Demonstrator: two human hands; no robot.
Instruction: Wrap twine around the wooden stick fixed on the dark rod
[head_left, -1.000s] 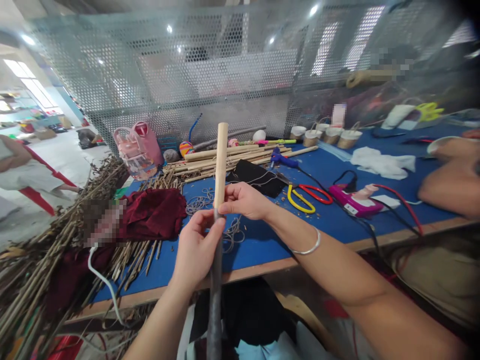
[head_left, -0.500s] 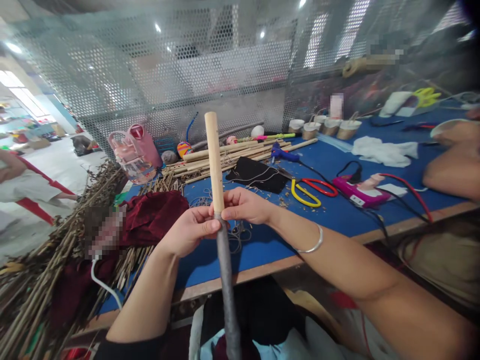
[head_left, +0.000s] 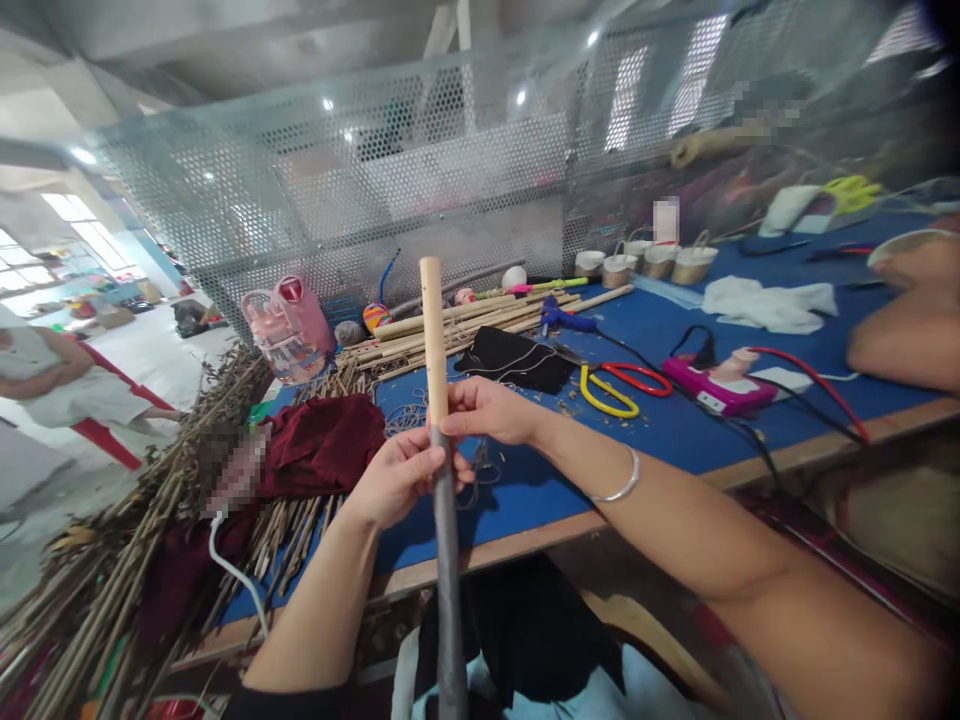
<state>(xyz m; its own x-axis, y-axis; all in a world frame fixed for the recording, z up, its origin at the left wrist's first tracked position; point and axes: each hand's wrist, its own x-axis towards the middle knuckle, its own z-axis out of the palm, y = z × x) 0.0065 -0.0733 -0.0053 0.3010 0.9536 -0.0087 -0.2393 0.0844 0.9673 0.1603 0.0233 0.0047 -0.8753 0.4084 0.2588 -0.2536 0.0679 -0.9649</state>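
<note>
No wording, brand, number or sign could be read anywhere. To the left of the fingers (head_left: 463,392), a pinkish item (head_left: 234,478) with a white cord was pixelated, and the pink container (head_left: 304,318) farther off on that side bore no legible lettering. Beyond the fingers to the right, a pale upright item (head_left: 666,220) was pixelated too, and the magenta power strip (head_left: 694,382) showed only markings too small to make out.

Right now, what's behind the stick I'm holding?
Behind the stick, loose cord, pale wooden rods and the blue tabletop show on either side, with the perforated screen farther back. Whatever lies directly behind the stick and your fingers is covered and can't be seen.
</note>
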